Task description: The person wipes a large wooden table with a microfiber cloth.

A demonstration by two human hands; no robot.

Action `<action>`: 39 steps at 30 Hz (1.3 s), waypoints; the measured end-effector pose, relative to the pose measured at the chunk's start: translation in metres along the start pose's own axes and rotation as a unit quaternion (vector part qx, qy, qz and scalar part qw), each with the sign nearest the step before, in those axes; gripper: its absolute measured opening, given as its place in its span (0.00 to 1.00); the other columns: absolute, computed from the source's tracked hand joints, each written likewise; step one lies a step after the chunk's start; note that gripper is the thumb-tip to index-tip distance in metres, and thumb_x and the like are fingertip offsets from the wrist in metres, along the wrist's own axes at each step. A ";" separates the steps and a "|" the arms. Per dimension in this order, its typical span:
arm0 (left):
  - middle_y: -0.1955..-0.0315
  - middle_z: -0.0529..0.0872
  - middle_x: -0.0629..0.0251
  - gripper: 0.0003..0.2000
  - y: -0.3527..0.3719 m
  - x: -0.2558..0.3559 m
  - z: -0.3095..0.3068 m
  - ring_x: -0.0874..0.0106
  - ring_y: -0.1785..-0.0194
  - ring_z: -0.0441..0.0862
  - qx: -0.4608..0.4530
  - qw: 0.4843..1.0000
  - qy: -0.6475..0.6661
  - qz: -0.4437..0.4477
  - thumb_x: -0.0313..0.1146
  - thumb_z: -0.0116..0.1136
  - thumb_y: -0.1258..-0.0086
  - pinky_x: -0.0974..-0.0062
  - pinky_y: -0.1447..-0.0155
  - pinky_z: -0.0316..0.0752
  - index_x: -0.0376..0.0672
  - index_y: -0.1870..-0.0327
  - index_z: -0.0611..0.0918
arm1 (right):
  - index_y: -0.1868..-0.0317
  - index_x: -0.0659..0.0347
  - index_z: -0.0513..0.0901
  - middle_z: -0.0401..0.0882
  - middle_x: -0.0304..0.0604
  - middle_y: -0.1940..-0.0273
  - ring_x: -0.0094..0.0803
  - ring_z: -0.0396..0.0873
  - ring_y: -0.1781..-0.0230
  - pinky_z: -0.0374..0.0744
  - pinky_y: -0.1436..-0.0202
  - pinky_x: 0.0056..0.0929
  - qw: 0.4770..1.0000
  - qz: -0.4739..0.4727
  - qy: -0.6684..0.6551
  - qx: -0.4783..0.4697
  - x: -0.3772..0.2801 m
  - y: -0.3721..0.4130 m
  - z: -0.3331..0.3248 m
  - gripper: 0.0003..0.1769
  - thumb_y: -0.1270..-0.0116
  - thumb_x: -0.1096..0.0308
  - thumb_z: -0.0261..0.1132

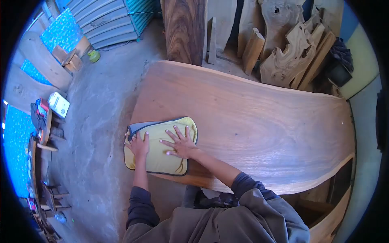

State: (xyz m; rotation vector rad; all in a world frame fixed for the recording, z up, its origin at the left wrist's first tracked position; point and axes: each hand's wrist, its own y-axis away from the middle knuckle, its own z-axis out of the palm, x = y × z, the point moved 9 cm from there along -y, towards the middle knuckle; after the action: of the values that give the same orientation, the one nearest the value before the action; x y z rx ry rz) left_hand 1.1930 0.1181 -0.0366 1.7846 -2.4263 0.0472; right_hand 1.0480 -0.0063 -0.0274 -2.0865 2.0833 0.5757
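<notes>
A yellow cloth (162, 158) with a dark edging lies over the left end of a large wooden slab (259, 133). At its upper left a corner is turned, showing a grey underside (142, 126). My left hand (139, 146) rests on the cloth's left part, fingers apart. On the right part of the cloth my right hand (182, 146) lies flat with its fingers spread. Part of the cloth hangs past the slab's near left edge.
Wood slabs and offcuts (289, 52) lean against the back wall, beside a dark-grained board (183, 30). A green gas cylinder (94, 56) stands on the concrete floor (91, 133). At the left, a white box (59, 104) sits near a small bench. Another slab (334, 216) is at the lower right.
</notes>
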 end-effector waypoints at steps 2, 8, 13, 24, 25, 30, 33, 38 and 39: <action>0.44 0.71 0.43 0.30 -0.029 0.003 0.002 0.51 0.34 0.60 -0.002 1.000 0.014 0.016 0.59 0.39 0.35 0.43 0.32 0.35 0.46 0.40 0.69 | 0.31 0.31 0.52 0.42 0.42 0.28 0.53 0.36 0.28 0.38 0.37 0.71 0.999 0.027 0.015 0.016 0.011 -0.025 -0.005 0.35 0.37 0.33 0.37; 0.44 0.72 0.45 0.29 -0.081 0.054 0.009 0.52 0.35 0.62 -0.048 0.996 0.010 0.079 0.58 0.38 0.34 0.43 0.31 0.34 0.47 0.39 0.69 | 0.31 0.37 0.52 0.44 0.42 0.29 0.52 0.36 0.28 0.38 0.33 0.63 0.990 0.116 0.009 0.082 0.047 -0.039 -0.024 0.36 0.37 0.33 0.39; 0.42 0.70 0.48 0.30 -0.078 0.101 0.011 0.54 0.34 0.61 -0.041 0.989 -0.001 0.145 0.58 0.36 0.34 0.44 0.31 0.32 0.45 0.39 0.70 | 0.31 0.35 0.52 0.44 0.44 0.29 0.55 0.38 0.29 0.39 0.33 0.65 0.978 0.191 0.001 0.081 0.074 -0.019 -0.030 0.37 0.38 0.32 0.40; 0.49 0.73 0.51 0.27 0.013 0.185 0.008 0.54 0.39 0.63 0.046 0.950 0.088 0.296 0.51 0.49 0.38 0.49 0.33 0.45 0.42 0.43 0.73 | 0.31 0.36 0.54 0.47 0.43 0.29 0.53 0.42 0.29 0.43 0.34 0.65 0.952 0.274 0.038 0.134 0.100 0.097 -0.028 0.32 0.34 0.38 0.39; 0.50 0.73 0.51 0.26 0.025 0.184 0.006 0.54 0.40 0.63 0.064 0.951 0.079 0.293 0.51 0.49 0.38 0.50 0.33 0.46 0.43 0.43 0.73 | 0.31 0.37 0.54 0.47 0.43 0.29 0.53 0.43 0.29 0.43 0.34 0.65 0.952 0.272 0.039 0.136 0.095 0.109 -0.027 0.33 0.35 0.38 0.39; 0.43 0.70 0.48 0.27 0.057 0.137 0.021 0.52 0.34 0.56 -0.026 0.959 0.042 0.280 0.52 0.46 0.37 0.48 0.32 0.42 0.49 0.38 0.69 | 0.31 0.38 0.54 0.47 0.46 0.30 0.57 0.45 0.31 0.45 0.37 0.69 0.955 0.261 0.063 0.129 0.056 0.128 -0.005 0.39 0.40 0.32 0.42; 0.41 0.66 0.43 0.28 0.062 0.087 0.000 0.49 0.30 0.47 -0.030 0.973 0.023 0.227 0.53 0.45 0.36 0.44 0.32 0.33 0.50 0.36 0.66 | 0.31 0.41 0.53 0.46 0.49 0.30 0.61 0.45 0.31 0.46 0.38 0.70 0.963 0.234 0.038 0.126 0.026 0.106 -0.001 0.41 0.41 0.31 0.43; 0.39 0.63 0.41 0.29 0.036 0.027 -0.017 0.48 0.29 0.44 -0.023 0.990 0.002 0.141 0.54 0.45 0.35 0.42 0.32 0.33 0.51 0.36 0.65 | 0.31 0.44 0.56 0.47 0.47 0.30 0.57 0.42 0.30 0.42 0.36 0.69 0.978 0.166 0.010 0.130 -0.012 0.053 -0.012 0.43 0.42 0.30 0.43; 0.38 0.62 0.41 0.29 0.025 0.011 -0.020 0.49 0.29 0.44 -0.020 0.990 0.010 0.139 0.54 0.45 0.35 0.42 0.32 0.34 0.51 0.35 0.65 | 0.31 0.44 0.56 0.47 0.47 0.30 0.57 0.42 0.30 0.41 0.36 0.69 0.979 0.159 0.008 0.126 -0.020 0.037 -0.011 0.43 0.42 0.30 0.44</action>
State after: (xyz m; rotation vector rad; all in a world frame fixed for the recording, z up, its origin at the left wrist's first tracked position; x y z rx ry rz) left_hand 1.1680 0.1169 -0.0144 1.4121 -2.6220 0.0433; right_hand 1.0135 0.0076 -0.0039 -1.6427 2.3747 0.3083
